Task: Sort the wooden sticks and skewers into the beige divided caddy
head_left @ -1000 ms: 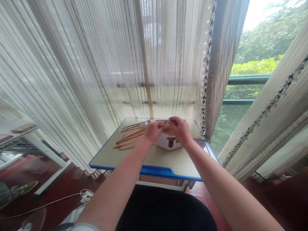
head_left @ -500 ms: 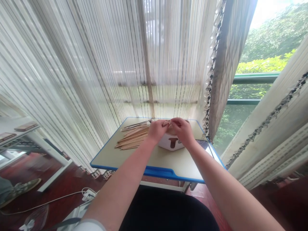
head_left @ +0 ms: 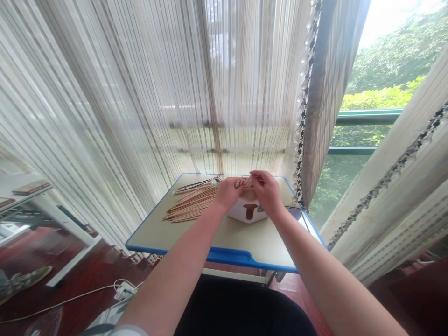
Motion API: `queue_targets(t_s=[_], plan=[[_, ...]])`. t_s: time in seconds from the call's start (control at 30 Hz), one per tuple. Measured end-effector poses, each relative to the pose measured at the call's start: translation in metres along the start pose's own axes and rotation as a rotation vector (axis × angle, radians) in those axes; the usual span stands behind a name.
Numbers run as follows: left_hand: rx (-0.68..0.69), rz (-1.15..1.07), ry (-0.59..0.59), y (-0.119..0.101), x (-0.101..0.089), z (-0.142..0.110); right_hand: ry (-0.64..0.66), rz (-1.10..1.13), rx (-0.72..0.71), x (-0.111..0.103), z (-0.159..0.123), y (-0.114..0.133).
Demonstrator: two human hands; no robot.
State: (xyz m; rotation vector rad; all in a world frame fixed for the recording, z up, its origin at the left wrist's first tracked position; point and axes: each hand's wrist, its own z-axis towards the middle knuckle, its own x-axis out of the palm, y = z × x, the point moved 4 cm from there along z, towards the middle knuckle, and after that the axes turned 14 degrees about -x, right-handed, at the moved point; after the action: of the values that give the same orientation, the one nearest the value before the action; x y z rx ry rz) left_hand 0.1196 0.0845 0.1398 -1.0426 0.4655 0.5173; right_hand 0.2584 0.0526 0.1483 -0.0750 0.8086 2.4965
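Both arms (head_left: 192, 252) stretch forward and converge, the left hand (head_left: 228, 192) and right hand (head_left: 266, 190) close together above the box (head_left: 241, 211), fingers curled inward with little gap around small sticks (head_left: 248, 182) between them; I cannot tell which hand has hold of these. Left of the grip, long sticks (head_left: 191, 205) lie spread on the blue-edged table (head_left: 150, 231). Beyond the grip hangs a striped curtain (head_left: 115, 84), with foliage (head_left: 381, 95) outside to its far right and red floor (head_left: 80, 303) lower left.
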Motion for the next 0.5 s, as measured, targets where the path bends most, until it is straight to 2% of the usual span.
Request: queue_targets(t_s=[0.2, 0.37, 0.5], plan=[[0.035, 0.006, -0.034, 0.0006, -0.0001, 0.0000, 0.031, 0.001, -0.009, 0.0039, -0.0024, -0.0023], [0.002, -0.022, -0.049, 0.0002, -0.0038, 0.0008, 0.038, 0.001, 0.003, 0.0035, 0.0002, -0.0043], [0.007, -0.051, -0.041, -0.0017, -0.0058, 0.0019, 0.066, -0.022, -0.053, 0.0051, 0.0014, -0.0053]])
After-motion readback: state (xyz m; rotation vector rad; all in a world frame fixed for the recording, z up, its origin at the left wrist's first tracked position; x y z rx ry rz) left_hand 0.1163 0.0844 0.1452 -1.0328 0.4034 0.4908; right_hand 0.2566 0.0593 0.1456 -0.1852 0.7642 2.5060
